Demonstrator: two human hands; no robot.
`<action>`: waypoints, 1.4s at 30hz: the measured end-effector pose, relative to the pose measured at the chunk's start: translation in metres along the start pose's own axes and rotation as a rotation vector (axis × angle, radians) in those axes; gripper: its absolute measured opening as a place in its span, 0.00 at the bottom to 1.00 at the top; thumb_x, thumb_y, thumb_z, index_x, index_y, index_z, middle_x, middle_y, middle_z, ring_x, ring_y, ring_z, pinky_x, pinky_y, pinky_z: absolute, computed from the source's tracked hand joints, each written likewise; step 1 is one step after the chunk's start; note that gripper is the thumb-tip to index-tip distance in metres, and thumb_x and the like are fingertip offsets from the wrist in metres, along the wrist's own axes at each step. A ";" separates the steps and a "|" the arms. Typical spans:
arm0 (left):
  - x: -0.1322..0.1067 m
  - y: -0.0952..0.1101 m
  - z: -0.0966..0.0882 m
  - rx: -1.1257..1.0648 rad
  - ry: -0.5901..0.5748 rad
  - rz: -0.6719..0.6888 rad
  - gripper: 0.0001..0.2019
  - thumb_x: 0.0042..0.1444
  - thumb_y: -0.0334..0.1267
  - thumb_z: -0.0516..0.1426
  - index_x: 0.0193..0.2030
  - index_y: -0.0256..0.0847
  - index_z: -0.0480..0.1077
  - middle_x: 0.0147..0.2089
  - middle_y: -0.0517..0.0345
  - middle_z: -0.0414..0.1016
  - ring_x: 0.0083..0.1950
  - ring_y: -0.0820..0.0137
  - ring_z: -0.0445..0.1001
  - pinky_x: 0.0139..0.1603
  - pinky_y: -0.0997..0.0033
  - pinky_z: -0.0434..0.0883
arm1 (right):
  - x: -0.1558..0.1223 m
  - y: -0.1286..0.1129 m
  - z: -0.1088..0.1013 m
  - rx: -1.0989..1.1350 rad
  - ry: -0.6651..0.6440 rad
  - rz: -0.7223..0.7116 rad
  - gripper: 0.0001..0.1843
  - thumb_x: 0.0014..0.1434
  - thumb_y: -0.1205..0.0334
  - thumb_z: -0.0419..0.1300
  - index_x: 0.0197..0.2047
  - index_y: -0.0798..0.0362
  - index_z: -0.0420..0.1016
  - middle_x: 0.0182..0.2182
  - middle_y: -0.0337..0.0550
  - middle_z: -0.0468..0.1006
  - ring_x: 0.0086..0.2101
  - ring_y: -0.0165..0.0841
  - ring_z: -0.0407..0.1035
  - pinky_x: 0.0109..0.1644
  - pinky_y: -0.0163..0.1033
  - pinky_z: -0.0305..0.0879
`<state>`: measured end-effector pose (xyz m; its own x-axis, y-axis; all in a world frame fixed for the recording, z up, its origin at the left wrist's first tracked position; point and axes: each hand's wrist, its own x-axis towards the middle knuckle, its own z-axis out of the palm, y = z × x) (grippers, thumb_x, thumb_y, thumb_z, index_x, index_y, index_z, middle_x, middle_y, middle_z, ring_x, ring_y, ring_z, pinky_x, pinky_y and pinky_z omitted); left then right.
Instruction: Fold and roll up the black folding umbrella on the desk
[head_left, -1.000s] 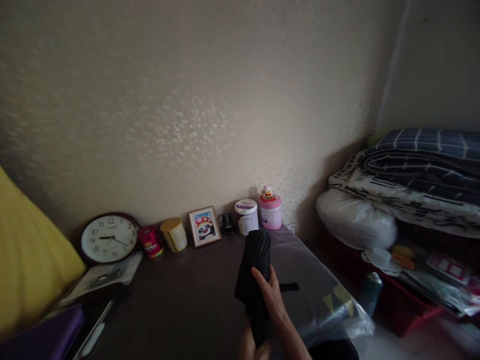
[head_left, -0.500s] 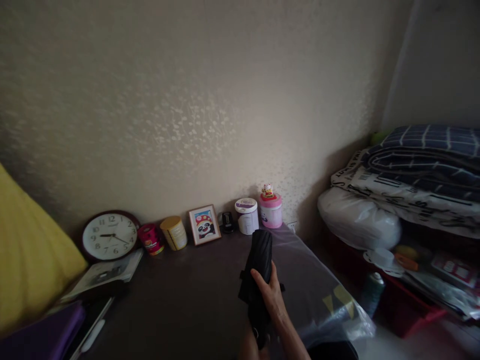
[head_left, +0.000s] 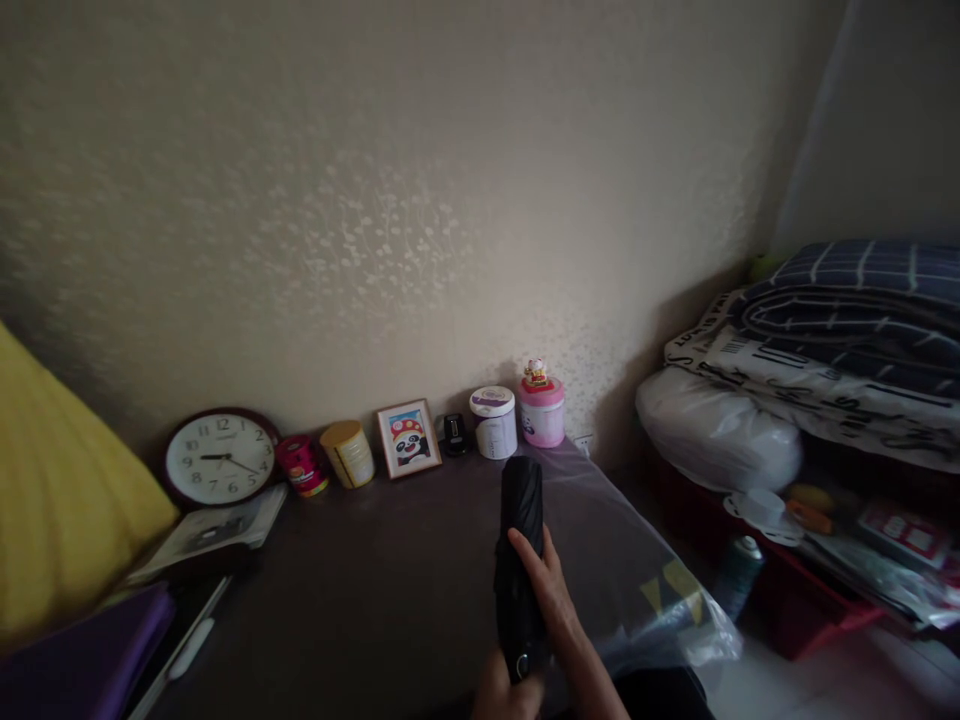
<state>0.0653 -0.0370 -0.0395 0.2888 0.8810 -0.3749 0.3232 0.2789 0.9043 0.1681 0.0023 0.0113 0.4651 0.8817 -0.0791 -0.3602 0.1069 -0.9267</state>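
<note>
A folded black umbrella (head_left: 520,495) stands nearly upright over the front of the table, its top toward the wall. My right hand (head_left: 551,590) is wrapped around its canopy from the right side, thumb lying across the front. Lower down, my left hand (head_left: 506,692) grips the handle end near the bottom edge of the view, partly cut off. A small round ring-like detail shows on the handle just above the left fingers. The canopy folds lie close against the shaft.
Along the wall stand a clock (head_left: 222,458), a pink can (head_left: 301,467), a yellow canister (head_left: 348,455), a framed panda picture (head_left: 409,440), a white tub (head_left: 493,425) and a pink tub (head_left: 542,415). A spray can (head_left: 739,575) and stacked bedding (head_left: 847,330) are right; a purple folder (head_left: 90,650) is left.
Loose flaps that stuck out at the umbrella's sides now lie in against it under my right hand. The umbrella has turned slightly more upright, and the view has shifted a little.
</note>
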 end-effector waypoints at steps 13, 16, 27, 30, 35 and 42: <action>-0.016 0.019 -0.018 -0.209 -0.380 0.006 0.24 0.45 0.49 0.53 0.47 0.37 0.63 0.18 0.67 0.62 0.18 0.75 0.61 0.25 0.74 0.62 | -0.002 -0.001 -0.003 0.106 -0.020 0.132 0.28 0.44 0.44 0.61 0.44 0.53 0.69 0.26 0.38 0.74 0.26 0.32 0.69 0.27 0.34 0.67; -0.018 0.020 -0.017 -0.199 -0.347 -0.050 0.25 0.46 0.45 0.53 0.51 0.37 0.61 0.16 0.69 0.60 0.17 0.75 0.60 0.25 0.75 0.62 | -0.002 0.000 -0.002 0.090 -0.014 0.152 0.28 0.44 0.44 0.62 0.44 0.52 0.69 0.26 0.37 0.74 0.25 0.33 0.69 0.27 0.35 0.66; -0.013 0.013 -0.024 0.219 0.025 0.226 0.37 0.42 0.38 0.56 0.61 0.32 0.50 0.51 0.44 0.68 0.59 0.58 0.60 0.58 0.64 0.55 | 0.009 0.011 0.006 -0.065 0.107 0.066 0.28 0.41 0.47 0.65 0.41 0.54 0.66 0.24 0.38 0.74 0.25 0.34 0.69 0.27 0.36 0.66; -0.016 0.021 -0.027 -0.044 -0.227 0.095 0.36 0.44 0.42 0.55 0.60 0.35 0.48 0.31 0.56 0.72 0.33 0.65 0.72 0.36 0.68 0.66 | 0.009 0.010 0.007 0.039 0.039 0.146 0.28 0.41 0.45 0.64 0.40 0.54 0.67 0.22 0.37 0.73 0.22 0.34 0.68 0.25 0.37 0.65; -0.021 0.030 -0.029 -0.555 -0.483 -0.007 0.28 0.43 0.45 0.54 0.52 0.37 0.55 0.20 0.69 0.62 0.15 0.81 0.54 0.17 0.79 0.50 | 0.008 0.007 0.009 0.131 -0.045 0.205 0.25 0.42 0.43 0.61 0.36 0.55 0.71 0.21 0.37 0.73 0.22 0.33 0.68 0.25 0.36 0.65; -0.017 0.018 -0.024 -0.193 -0.163 0.030 0.37 0.42 0.35 0.52 0.61 0.38 0.44 0.28 0.61 0.71 0.23 0.73 0.67 0.26 0.74 0.63 | 0.007 0.009 0.015 -0.092 -0.028 0.115 0.28 0.42 0.46 0.63 0.43 0.55 0.68 0.25 0.37 0.74 0.25 0.34 0.69 0.28 0.36 0.66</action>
<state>0.0445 -0.0379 -0.0119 0.4419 0.8212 -0.3609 0.1383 0.3351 0.9320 0.1563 0.0159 0.0082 0.4016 0.8984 -0.1777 -0.3336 -0.0372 -0.9420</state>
